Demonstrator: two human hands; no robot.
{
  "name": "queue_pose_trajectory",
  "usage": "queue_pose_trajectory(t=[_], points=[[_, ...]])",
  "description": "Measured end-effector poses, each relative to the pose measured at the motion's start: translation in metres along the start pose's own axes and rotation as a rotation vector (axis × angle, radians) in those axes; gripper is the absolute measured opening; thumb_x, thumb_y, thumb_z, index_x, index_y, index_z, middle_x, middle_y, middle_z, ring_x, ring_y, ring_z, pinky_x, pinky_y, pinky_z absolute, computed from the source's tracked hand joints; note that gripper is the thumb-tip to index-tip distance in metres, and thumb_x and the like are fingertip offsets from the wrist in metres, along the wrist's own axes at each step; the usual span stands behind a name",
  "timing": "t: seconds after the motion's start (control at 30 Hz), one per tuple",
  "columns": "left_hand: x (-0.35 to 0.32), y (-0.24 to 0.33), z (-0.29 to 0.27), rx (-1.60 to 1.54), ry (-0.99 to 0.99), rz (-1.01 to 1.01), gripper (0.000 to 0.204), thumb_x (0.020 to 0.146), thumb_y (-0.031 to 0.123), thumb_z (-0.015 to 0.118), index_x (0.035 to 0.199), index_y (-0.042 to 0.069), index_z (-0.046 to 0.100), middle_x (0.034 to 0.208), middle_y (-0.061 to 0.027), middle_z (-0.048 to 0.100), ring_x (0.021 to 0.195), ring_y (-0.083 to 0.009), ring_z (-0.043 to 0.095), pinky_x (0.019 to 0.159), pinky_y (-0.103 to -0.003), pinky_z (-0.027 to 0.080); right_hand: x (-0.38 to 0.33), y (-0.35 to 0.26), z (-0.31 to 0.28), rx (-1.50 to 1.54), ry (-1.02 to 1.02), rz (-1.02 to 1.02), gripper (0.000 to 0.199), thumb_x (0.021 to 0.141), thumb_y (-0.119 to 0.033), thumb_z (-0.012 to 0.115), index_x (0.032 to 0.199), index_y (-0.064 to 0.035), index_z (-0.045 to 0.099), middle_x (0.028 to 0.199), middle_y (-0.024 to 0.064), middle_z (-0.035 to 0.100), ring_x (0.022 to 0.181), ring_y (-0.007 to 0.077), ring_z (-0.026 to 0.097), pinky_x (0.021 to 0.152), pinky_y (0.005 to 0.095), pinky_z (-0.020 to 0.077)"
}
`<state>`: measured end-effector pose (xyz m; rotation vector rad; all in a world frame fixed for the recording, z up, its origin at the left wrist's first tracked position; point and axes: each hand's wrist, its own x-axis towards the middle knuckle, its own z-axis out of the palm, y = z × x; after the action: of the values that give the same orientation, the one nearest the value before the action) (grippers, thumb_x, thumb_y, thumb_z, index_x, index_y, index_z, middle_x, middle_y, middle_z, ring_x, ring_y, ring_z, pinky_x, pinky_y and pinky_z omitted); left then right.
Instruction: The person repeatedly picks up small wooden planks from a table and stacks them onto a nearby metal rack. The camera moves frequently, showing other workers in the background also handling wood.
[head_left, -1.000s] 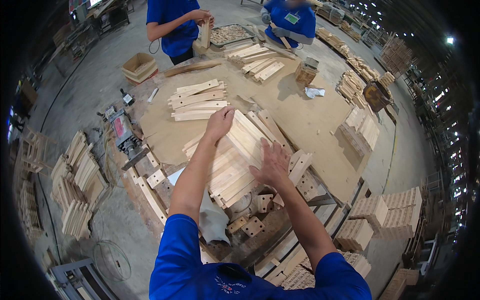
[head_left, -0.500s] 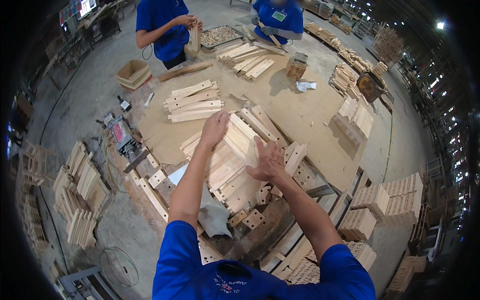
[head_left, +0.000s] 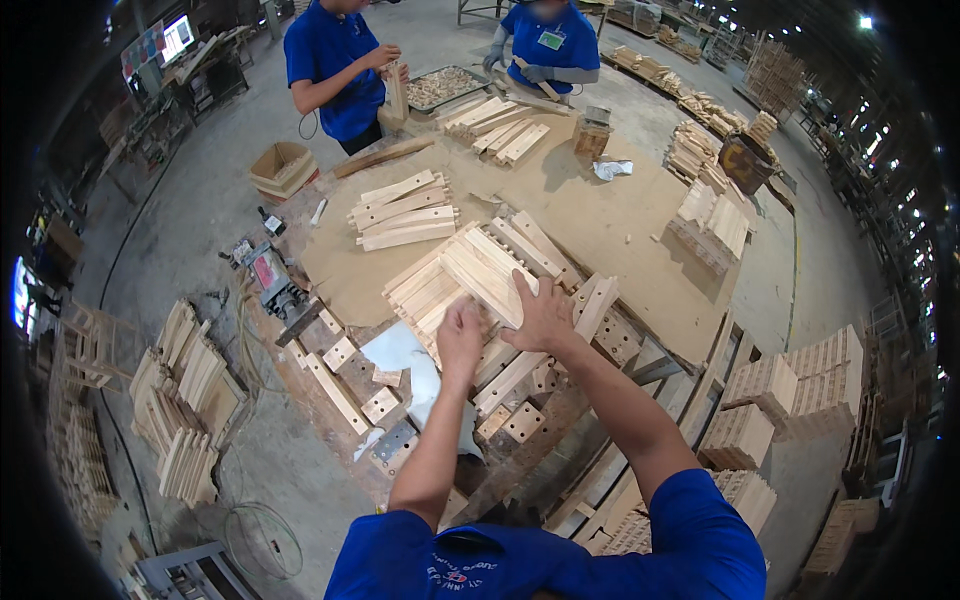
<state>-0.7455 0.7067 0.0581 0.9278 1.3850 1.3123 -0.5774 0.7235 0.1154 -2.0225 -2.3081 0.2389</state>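
A stack of pale wooden slats (head_left: 480, 265) lies on the table in front of me, the top ones slanting across those beneath. My right hand (head_left: 543, 315) rests on the right edge of these top slats, fingers spread. Lower and to its left, my left hand (head_left: 460, 338) is closed with curled fingers over the near part of the stack; whatever it may grip is hidden. A loose wooden bar (head_left: 545, 345) slants beneath my right wrist. Drilled wooden blocks (head_left: 523, 422) lie by the table's near edge, beside a pale sheet (head_left: 424, 385).
Another slat pile (head_left: 405, 212) lies farther back. Across the table, one person (head_left: 335, 70) holds upright wooden pieces; a gloved person (head_left: 550, 45) holds a strip. A power tool (head_left: 275, 280) sits at left, a metal tin (head_left: 592, 132) at the back. Stacked wood (head_left: 790, 385) stands right.
My left hand has come back from the far end of the top slats to the near part of the stack, and its fingers have curled. My right hand stays on the slats' right edge.
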Motion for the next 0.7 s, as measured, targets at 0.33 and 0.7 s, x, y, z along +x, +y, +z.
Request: queue_pose_trajectory(t=[0.33,0.7], points=[[-0.096,-0.036,0.052,-0.59,-0.225,-0.535,0.038,0.113,0.038,0.049,0.121,0.003,0.062,0.106,-0.0081,0.07,0.09,-0.0178,0.069,0.079,-0.03,0.057,-0.004,0.005,0.0,-0.056,-0.102,-0.009,0.113,0.076,-0.05,0.08,0.167,-0.0148,0.022,0.14,0.031,0.042,0.129,0.0485,0.046,0.103,0.0607,0.0403],[-0.06,-0.027,0.063,-1.297,-0.399,-0.536,0.085,0.099,0.071,0.053,0.148,0.002,0.048,0.149,-0.0155,0.056,0.135,-0.0337,0.053,0.114,-0.053,0.043,-0.006,0.0,-0.031,0.109,-0.22,0.038,0.123,0.068,-0.044,0.083,0.168,-0.0105,0.02,0.147,0.0359,0.041,0.138,0.0506,0.044,0.111,0.0647,0.0322]])
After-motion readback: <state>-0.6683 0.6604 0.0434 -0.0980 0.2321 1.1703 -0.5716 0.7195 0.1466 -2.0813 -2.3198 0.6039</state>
